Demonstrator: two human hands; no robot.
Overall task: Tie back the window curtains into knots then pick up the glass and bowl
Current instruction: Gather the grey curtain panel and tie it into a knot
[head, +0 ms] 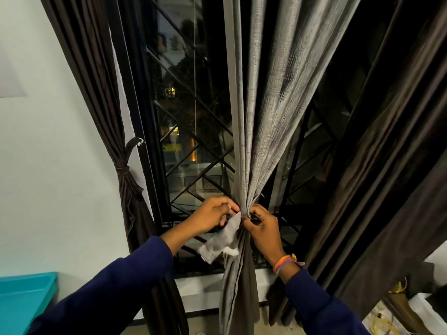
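Hands at bunched grey woven curtain [249,146]: left hand [212,215] pinches loose grey strip [222,240], right hand [263,228] closed on gather, w/ wristbands [286,262].

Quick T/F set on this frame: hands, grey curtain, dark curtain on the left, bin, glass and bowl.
1. Both hands pinch the grey curtain at its gathered waist. True: left hand and right hand meet there.
2. The dark curtain on the left hangs loose. False: a tie band cinches it.
3. The right wrist is bare. False: it wears coloured wristbands.
4. A teal bin sits at lower left. True.
5. The glass and bowl are in the hands. False: neither shows in this view; the fingers hold only fabric.
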